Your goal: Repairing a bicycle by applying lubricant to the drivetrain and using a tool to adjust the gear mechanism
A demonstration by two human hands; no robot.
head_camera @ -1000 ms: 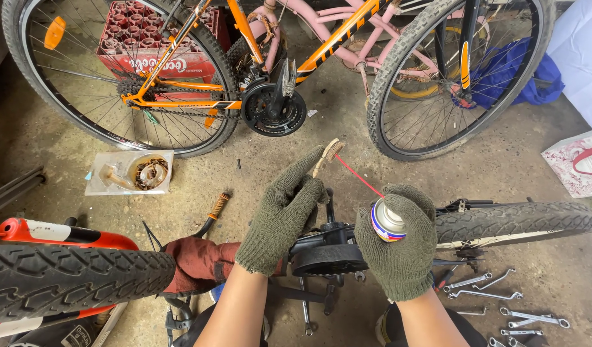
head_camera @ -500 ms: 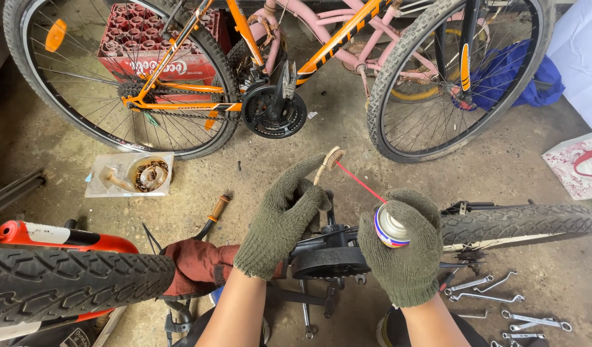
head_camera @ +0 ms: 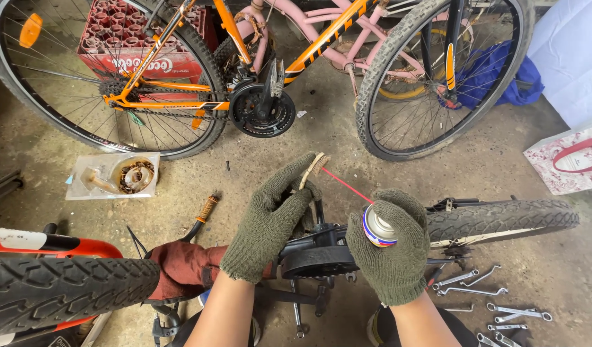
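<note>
Left hand (head_camera: 270,222): gloved, pinching small brush (head_camera: 314,168) over crank.
Right hand (head_camera: 392,250): wrapped around spray can (head_camera: 377,226).
Room: bare floor (head_camera: 321,138) ahead; wrenches (head_camera: 488,302) right.

- Left hand (head_camera: 267,222): gloved, fingers curled closed, forearm bare, reaching up from below.
- Right hand (head_camera: 392,247): gloved, fist wrapped tight, forefinger on top, forearm bare, just beside the left.
</note>
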